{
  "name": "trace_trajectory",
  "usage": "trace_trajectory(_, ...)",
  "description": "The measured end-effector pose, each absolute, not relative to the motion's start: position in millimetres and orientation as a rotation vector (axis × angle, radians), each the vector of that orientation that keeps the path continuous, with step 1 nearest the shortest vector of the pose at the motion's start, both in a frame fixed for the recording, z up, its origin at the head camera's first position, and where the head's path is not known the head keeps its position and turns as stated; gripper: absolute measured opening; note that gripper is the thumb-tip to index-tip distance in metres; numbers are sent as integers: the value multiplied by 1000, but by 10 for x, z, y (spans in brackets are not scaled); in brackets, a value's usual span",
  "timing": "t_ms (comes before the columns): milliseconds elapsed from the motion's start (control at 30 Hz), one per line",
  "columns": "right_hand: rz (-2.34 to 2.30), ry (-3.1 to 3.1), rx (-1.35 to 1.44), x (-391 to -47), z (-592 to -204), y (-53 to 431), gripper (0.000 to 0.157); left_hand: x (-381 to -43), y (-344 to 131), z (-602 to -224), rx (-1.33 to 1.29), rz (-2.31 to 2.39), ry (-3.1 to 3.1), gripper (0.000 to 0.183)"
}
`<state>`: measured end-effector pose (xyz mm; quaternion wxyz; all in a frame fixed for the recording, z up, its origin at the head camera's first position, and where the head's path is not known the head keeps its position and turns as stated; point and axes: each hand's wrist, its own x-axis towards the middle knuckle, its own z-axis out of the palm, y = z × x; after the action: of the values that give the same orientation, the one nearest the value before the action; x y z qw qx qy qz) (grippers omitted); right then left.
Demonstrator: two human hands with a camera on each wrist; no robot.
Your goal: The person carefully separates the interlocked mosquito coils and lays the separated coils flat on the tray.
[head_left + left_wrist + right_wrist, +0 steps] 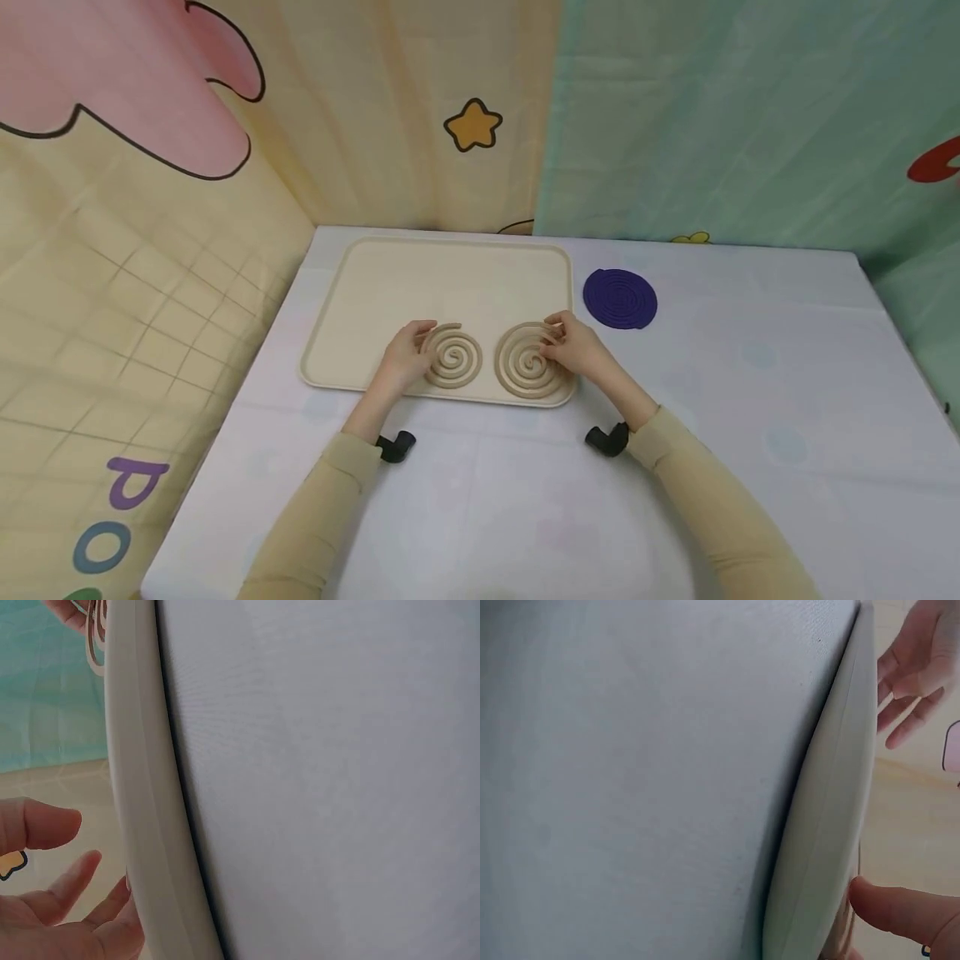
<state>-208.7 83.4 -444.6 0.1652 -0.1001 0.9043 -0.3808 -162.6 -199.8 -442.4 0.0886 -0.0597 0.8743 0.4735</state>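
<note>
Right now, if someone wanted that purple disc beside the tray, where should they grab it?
Probably take the purple disc by its right edge, coming in low from the right with the right hand once free. It lies flat on the white cloth, so its rim seems the easiest pinch, and the tray sits close on its left.

A loosely wound beige spiral (453,357) lay just right of my left grip (406,355); a wider matching spiral (532,363) sat left of my right grip (577,346), its edge pinched.
</note>
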Motion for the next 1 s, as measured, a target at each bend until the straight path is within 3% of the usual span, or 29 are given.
trace_trajectory(333, -875, 2652, -486, -1934, -4360, 834, 66, -1598, -1921, -4424, 152, 976, 2722, 71)
trace_trajectory(600, -732, 2561, -674, -1875, -4363, 841, 92, -1572, -1886, -4410, 131, 904, 2706, 87)
trace_trajectory(1000, -693, 2564, -626, -1850, -4385, 829, 95, -1560, -1892, -4436, 84, 947, 2710, 87)
